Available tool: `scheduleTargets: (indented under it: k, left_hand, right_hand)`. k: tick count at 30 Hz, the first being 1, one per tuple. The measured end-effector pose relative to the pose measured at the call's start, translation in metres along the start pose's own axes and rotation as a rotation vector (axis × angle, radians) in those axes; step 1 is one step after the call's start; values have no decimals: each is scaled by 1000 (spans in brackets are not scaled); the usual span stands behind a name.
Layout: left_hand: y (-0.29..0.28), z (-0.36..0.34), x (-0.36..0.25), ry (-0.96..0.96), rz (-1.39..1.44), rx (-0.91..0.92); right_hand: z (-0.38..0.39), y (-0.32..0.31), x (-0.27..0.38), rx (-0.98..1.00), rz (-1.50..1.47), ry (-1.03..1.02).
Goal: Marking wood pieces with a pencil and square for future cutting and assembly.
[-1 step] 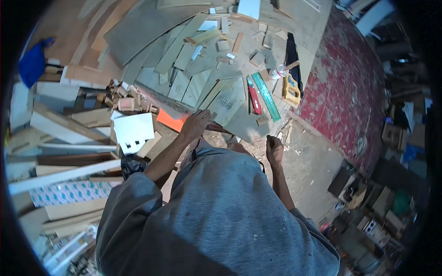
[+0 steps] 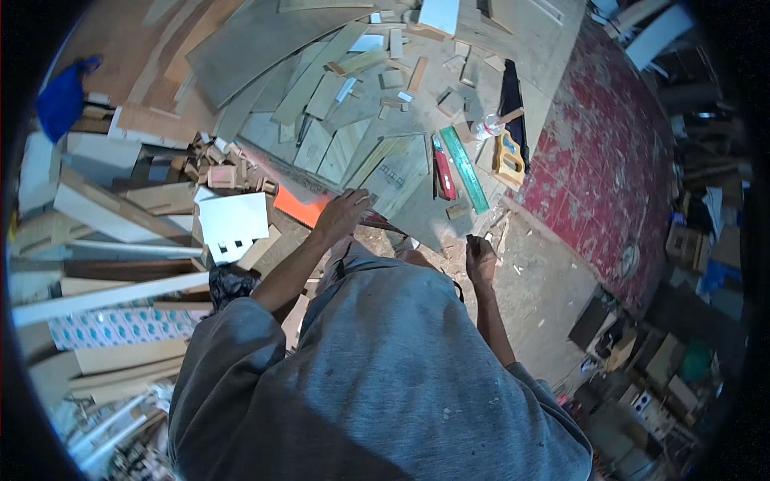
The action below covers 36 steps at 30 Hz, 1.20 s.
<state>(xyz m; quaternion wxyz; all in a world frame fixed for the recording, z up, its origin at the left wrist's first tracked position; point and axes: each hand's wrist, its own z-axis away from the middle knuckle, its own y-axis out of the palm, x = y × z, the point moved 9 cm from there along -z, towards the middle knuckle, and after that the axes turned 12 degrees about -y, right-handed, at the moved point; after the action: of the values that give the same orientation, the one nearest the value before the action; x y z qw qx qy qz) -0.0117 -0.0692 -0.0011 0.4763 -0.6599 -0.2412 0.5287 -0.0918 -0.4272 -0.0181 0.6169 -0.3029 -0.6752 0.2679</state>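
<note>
My left hand (image 2: 341, 215) is closed at the near edge of the work surface, its fingers curled over a thin wooden piece (image 2: 370, 202); a dark narrow strip extends rightward from beneath it. My right hand (image 2: 481, 264) is closed on a small dark object (image 2: 472, 240), too small to identify, just right of the board's near corner. Beyond my hands lie a green ruler (image 2: 463, 167), a red knife-like tool (image 2: 444, 170), a yellow-handled saw (image 2: 508, 164) and a clear plastic container (image 2: 487, 127). An orange sheet (image 2: 297, 207) lies left of my left hand.
Boards and offcuts (image 2: 321, 104) cover the work surface. At the left are stacked timber (image 2: 120, 208), a white cut panel (image 2: 233, 224), a black bag (image 2: 233, 289) and a blue cloth item (image 2: 60, 108). A worn red board (image 2: 593, 160) lies right, beside dark clutter (image 2: 658, 377).
The view has shifted very slightly, and my right hand appears a little higher. Both hands keep their grip; the tools and boards lie as before.
</note>
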Motion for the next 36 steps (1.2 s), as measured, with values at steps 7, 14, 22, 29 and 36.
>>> scheduleTargets:
  k: [7, 14, 22, 29, 36]
  left_hand:
    - [34, -4, -2, -16, -299, 113]
    - [36, -12, -5, 69, -424, 255]
    - [38, -16, -5, 280, -553, 254]
    - [40, -19, 0, 392, -474, 302]
    - [25, -30, 8, 352, -174, 270]
  right_hand:
    - [-35, -33, -41, 85, -7, -183]
    - [-16, -57, -44, 176, 80, -139]
    - [13, -47, -37, 132, 39, -123]
    - [10, -9, 12, 74, -63, -113]
    - [-40, 77, 43, 124, -236, 121]
